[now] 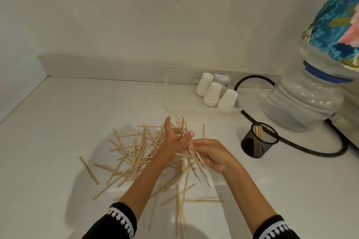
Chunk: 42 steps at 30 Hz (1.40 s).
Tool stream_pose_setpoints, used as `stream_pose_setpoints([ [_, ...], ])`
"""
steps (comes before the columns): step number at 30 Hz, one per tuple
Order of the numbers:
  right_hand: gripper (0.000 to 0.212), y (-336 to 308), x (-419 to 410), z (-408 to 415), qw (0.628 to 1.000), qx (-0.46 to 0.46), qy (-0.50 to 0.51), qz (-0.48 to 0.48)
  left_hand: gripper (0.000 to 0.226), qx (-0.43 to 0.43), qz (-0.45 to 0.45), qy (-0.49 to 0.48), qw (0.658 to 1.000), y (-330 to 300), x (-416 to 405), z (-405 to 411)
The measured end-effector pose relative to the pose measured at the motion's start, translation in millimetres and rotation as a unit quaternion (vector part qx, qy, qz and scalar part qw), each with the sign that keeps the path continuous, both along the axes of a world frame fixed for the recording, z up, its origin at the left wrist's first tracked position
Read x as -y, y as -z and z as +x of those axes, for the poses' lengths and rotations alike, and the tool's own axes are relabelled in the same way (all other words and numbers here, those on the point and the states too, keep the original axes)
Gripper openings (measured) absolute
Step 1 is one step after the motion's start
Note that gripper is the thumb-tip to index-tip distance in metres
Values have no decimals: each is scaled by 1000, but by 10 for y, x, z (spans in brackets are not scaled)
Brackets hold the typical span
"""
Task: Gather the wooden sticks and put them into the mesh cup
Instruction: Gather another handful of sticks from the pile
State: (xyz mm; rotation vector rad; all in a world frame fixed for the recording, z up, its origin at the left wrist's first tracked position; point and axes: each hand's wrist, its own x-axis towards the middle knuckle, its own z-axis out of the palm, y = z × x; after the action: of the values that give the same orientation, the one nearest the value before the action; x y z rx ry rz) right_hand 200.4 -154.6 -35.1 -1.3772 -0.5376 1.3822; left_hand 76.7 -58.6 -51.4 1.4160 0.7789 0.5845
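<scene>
— On a white countertop (58, 122), what does the person have in hand?

— Over the middle of a loose scatter of wooden sticks (132, 153), the right hand (209, 155) curls its fingers around a small bundle of sticks (194, 156), which slants down toward the counter. The left hand (174, 139) meets it from the other side, fingers extended and fairly straight against the upper ends of that bundle; whether it actually pinches any stick cannot be told.

— And the rest of the sticks?

— Most lie crisscrossed on the counter to the left of and below the hands, one stick (89, 170) apart at the far left. A few already stand upright in the black mesh cup (259, 139), which sits to the right of the hands, near a black cable (291, 147).

— What else is in frame?

— Three stacks of upturned white paper cups (212, 93) behind the pile, and a large clear water bottle (303, 101) at right, partly draped in patterned blue cloth (336, 25). Black sleeves with white trim (120, 217) cover both forearms.
</scene>
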Motion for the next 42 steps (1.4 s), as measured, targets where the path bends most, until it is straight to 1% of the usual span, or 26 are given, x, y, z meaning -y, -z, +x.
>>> stream_pose_setpoints([
  [2, 33, 1, -40, -63, 1000, 17, 16, 4, 80, 27, -31, -26, 999, 57, 19, 34],
  [4, 27, 4, -78, -131, 999, 20, 42, 23, 53, 48, -53, -50, 996, 84, 43, 55],
  [5, 24, 3, -100, -166, 997, 23, 58, 34, 44, 51, -60, -61, 995, 81, 54, 60],
  [6, 22, 1, -121, -201, 996, 31, 73, 42, 39, 50, -67, -69, 994, 74, 59, 68],
  [8, 19, -1, -164, -262, 992, 65, 101, 46, 40, 58, -97, -79, 990, 75, 57, 79],
  [9, 19, -1, -184, -291, 989, 80, 113, 44, 44, 72, -129, -82, 986, 76, 57, 83],
  [11, 15, -1, -223, -353, 984, 103, 137, 40, 51, 120, -215, -89, 965, 92, 73, 97],
  [12, 13, 4, -244, -391, 981, 117, 149, 38, 52, 133, -236, -97, 958, 106, 85, 101],
  [13, 10, 8, -263, -432, 977, 135, 159, 34, 50, 125, -222, -105, 961, 111, 94, 106],
  [14, 8, 12, -281, -480, 973, 156, 165, 32, 47, 101, -190, -112, 970, 121, 98, 113],
  [15, 11, 24, -300, -521, 968, 184, 167, 32, 42, 83, -162, -118, 976, 130, 106, 120],
  [18, 20, 46, -325, -606, 946, 286, 147, 44, 31, 57, -151, -150, 975, 114, 96, 132],
  [19, 19, 41, -326, -618, 944, 295, 139, 52, 28, 54, -149, -160, 974, 113, 81, 123],
  [21, 18, 12, -311, -622, 949, 278, 134, 69, 27, 60, -143, -174, 972, 109, 46, 96],
  [24, 15, -13, -274, -578, 946, 275, 161, 61, 27, 89, -145, -197, 966, 95, -41, 36],
  [25, 12, -8, -256, -555, 947, 263, 179, 44, 27, 99, -149, -203, 963, 85, -74, 14],
  [26, 8, 3, -233, -535, 952, 231, 199, 24, 27, 108, -151, -206, 961, 72, -109, -9],
  [27, 6, 17, -211, -521, 959, 179, 220, 5, 28, 118, -153, -205, 960, 49, -136, -32],
  [29, 7, 63, -178, -528, 964, 39, 262, -32, 34, 149, -155, -187, 958, -22, -164, -74],
  [30, 7, 85, -164, -552, 959, -21, 280, -48, 38, 168, -156, -173, 958, -65, -162, -88],
  [31, 7, 107, -150, -587, 952, -62, 293, -59, 40, 186, -156, -158, 957, -118, -152, -95],
  [34, 12, 156, -126, -710, 942, -121, 308, -59, 41, 229, -156, -124, 953, -263, -113, -103],
  [36, 19, 144, -122, -796, 933, -181, 307, -43, 39, 248, -139, -101, 954, -332, -79, -111],
  [39, 29, 54, -143, -892, 903, -308, 297, -48, 38, 266, -103, -61, 957, -396, -8, -134],
  [42, 29, -40, -170, -945, 878, -377, 293, -39, 35, 277, -73, -35, 957, -414, 71, -166],
])
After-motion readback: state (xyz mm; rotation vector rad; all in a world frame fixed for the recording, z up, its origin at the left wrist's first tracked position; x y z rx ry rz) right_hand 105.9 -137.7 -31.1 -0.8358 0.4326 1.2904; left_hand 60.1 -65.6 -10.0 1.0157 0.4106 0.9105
